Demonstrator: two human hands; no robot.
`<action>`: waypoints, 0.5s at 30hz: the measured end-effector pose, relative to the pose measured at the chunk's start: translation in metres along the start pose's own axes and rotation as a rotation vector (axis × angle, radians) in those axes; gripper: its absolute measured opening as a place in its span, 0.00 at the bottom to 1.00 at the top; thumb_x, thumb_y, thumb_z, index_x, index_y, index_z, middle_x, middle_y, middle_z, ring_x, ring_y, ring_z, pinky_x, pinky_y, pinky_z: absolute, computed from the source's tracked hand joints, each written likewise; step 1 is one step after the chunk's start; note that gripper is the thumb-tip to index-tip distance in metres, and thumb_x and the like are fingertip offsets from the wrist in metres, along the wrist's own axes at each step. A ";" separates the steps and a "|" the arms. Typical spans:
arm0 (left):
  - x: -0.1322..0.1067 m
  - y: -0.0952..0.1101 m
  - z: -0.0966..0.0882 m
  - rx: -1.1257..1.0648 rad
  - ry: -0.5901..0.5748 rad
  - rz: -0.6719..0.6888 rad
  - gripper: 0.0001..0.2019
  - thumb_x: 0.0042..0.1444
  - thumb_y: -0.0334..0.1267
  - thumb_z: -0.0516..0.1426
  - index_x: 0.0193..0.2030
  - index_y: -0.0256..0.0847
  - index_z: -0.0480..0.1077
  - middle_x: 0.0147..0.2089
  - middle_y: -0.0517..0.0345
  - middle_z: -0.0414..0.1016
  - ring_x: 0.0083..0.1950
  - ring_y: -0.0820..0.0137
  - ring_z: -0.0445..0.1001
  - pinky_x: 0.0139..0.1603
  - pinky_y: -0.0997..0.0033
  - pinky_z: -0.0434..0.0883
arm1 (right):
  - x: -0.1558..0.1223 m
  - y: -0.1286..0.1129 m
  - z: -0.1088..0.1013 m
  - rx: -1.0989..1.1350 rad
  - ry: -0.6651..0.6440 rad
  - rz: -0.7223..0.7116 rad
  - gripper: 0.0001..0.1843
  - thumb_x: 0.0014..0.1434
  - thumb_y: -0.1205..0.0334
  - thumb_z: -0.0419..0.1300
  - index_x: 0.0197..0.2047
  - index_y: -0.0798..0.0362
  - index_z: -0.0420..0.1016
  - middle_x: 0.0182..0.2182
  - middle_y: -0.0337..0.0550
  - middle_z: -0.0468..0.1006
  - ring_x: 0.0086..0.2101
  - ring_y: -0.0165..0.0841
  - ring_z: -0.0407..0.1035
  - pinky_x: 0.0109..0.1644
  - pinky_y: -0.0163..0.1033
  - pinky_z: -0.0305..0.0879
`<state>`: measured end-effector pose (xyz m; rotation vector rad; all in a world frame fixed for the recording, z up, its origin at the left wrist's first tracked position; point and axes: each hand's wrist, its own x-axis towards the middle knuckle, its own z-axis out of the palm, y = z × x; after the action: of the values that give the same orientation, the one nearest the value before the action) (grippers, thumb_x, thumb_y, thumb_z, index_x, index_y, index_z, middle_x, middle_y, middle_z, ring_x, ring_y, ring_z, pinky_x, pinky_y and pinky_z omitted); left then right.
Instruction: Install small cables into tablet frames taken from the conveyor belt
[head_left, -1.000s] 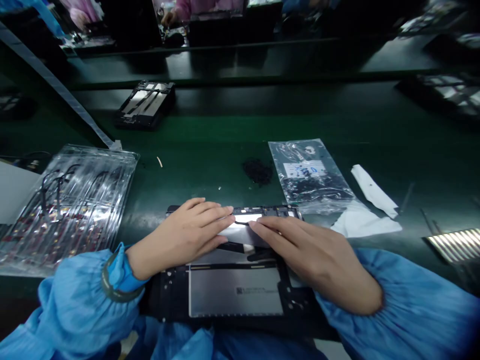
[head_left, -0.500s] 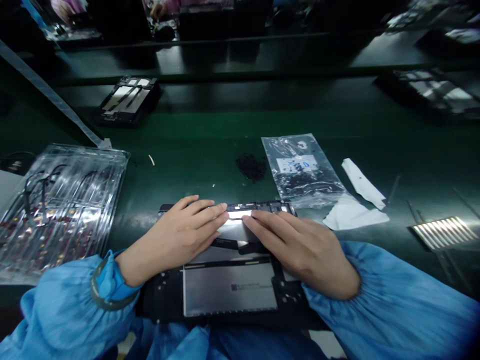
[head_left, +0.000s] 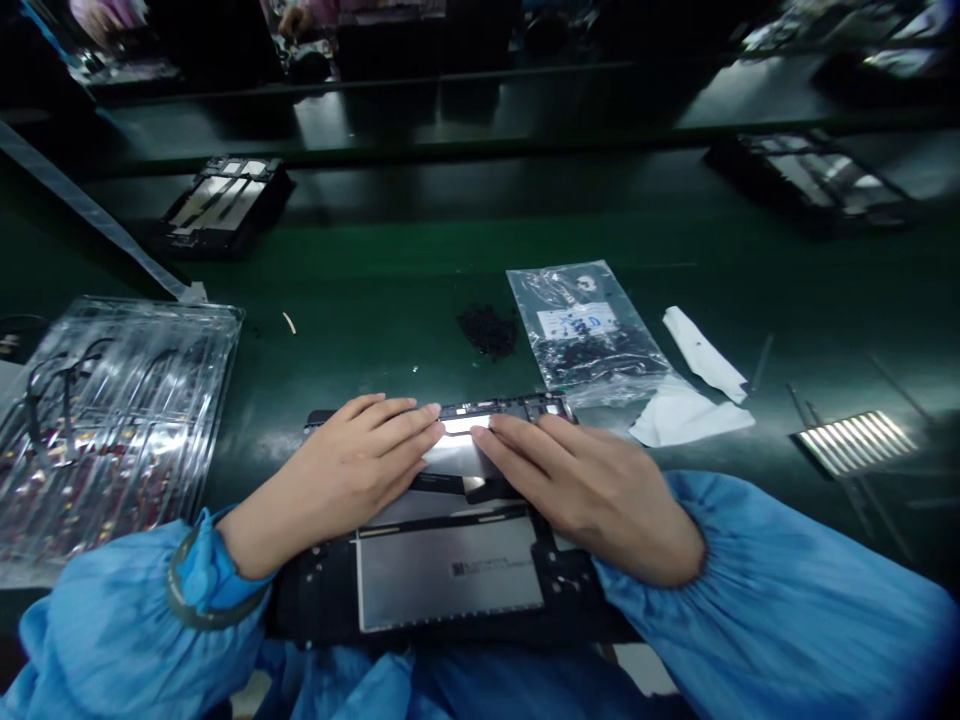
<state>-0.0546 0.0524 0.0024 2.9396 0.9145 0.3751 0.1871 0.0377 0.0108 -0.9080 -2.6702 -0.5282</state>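
Observation:
In front of me a black electronic device housing (head_left: 510, 407) lies lengthwise, with small circuit parts along its far edge and a shiny metal surface. My left hand (head_left: 352, 455) lies over its left part, fingers stretched and close together, tips by a bright white strip (head_left: 459, 426). From the other side my right hand (head_left: 592, 485) rests on its right part, fingers laid across it and the index tip by the same strip. The hands hide much of the housing. Nearer to me sits a grey metal-backed panel (head_left: 450, 590) with small print, on a dark base (head_left: 319, 600).
Left stands a clear plastic tray (head_left: 127, 400) with parts. Beyond my hands are a pile of small black bits (head_left: 487, 330), a clear bag (head_left: 585, 330) and white paper pieces (head_left: 694, 415). Stacked device frames (head_left: 225, 205) and others (head_left: 814, 180) lie farther back. A ridged metal piece (head_left: 855, 442) sits right.
The whole view has shifted slightly, so things appear a little farther left. Both hands keep nearly the same pose on the housing.

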 end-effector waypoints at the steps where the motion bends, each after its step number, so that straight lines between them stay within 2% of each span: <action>1: -0.001 -0.002 0.000 -0.030 0.008 0.001 0.15 0.64 0.33 0.49 0.56 0.36 0.66 0.58 0.49 0.71 0.57 0.60 0.69 0.55 0.55 0.69 | -0.003 0.002 -0.001 -0.013 -0.007 -0.002 0.15 0.61 0.77 0.49 0.46 0.62 0.74 0.41 0.51 0.79 0.30 0.34 0.70 0.27 0.39 0.65; 3: -0.002 -0.005 -0.002 -0.112 0.019 -0.010 0.14 0.64 0.33 0.49 0.55 0.38 0.67 0.57 0.50 0.71 0.56 0.63 0.69 0.53 0.59 0.70 | -0.013 0.005 -0.004 -0.015 -0.007 0.032 0.16 0.60 0.77 0.48 0.47 0.63 0.73 0.46 0.55 0.77 0.32 0.37 0.71 0.28 0.40 0.67; 5: -0.002 -0.008 -0.003 -0.202 0.014 -0.046 0.13 0.64 0.34 0.49 0.53 0.41 0.67 0.57 0.53 0.71 0.56 0.66 0.69 0.52 0.63 0.70 | -0.026 0.008 -0.007 0.025 0.025 0.131 0.18 0.58 0.78 0.48 0.48 0.63 0.72 0.49 0.58 0.75 0.35 0.39 0.72 0.31 0.41 0.69; 7: 0.000 -0.009 -0.002 -0.258 0.010 -0.130 0.12 0.65 0.35 0.49 0.54 0.41 0.66 0.56 0.53 0.70 0.55 0.68 0.69 0.51 0.66 0.70 | -0.039 0.007 -0.009 0.089 0.083 0.300 0.18 0.59 0.77 0.50 0.50 0.60 0.71 0.48 0.57 0.75 0.39 0.40 0.73 0.37 0.41 0.71; 9: 0.004 -0.007 0.002 -0.242 0.005 -0.229 0.14 0.65 0.39 0.48 0.54 0.38 0.64 0.53 0.49 0.70 0.52 0.67 0.70 0.49 0.66 0.71 | -0.049 0.003 -0.010 0.165 0.110 0.518 0.14 0.61 0.70 0.53 0.49 0.57 0.72 0.44 0.54 0.77 0.41 0.40 0.74 0.42 0.40 0.71; 12: 0.012 -0.005 0.006 -0.142 -0.008 -0.290 0.16 0.66 0.43 0.45 0.46 0.35 0.68 0.43 0.50 0.71 0.45 0.64 0.70 0.45 0.63 0.70 | -0.057 -0.002 -0.009 0.384 -0.022 0.808 0.16 0.63 0.55 0.51 0.44 0.54 0.75 0.37 0.48 0.80 0.36 0.40 0.76 0.38 0.40 0.73; 15: 0.016 -0.010 -0.006 -0.125 0.021 -0.392 0.16 0.65 0.46 0.46 0.39 0.38 0.70 0.37 0.53 0.71 0.40 0.64 0.70 0.40 0.64 0.69 | -0.061 -0.003 -0.007 0.716 -0.218 1.028 0.23 0.61 0.44 0.48 0.37 0.51 0.77 0.29 0.44 0.81 0.30 0.40 0.77 0.32 0.38 0.73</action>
<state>-0.0489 0.0696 0.0107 2.5662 1.3778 0.4212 0.2331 -0.0002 -0.0061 -1.8597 -1.8548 0.7197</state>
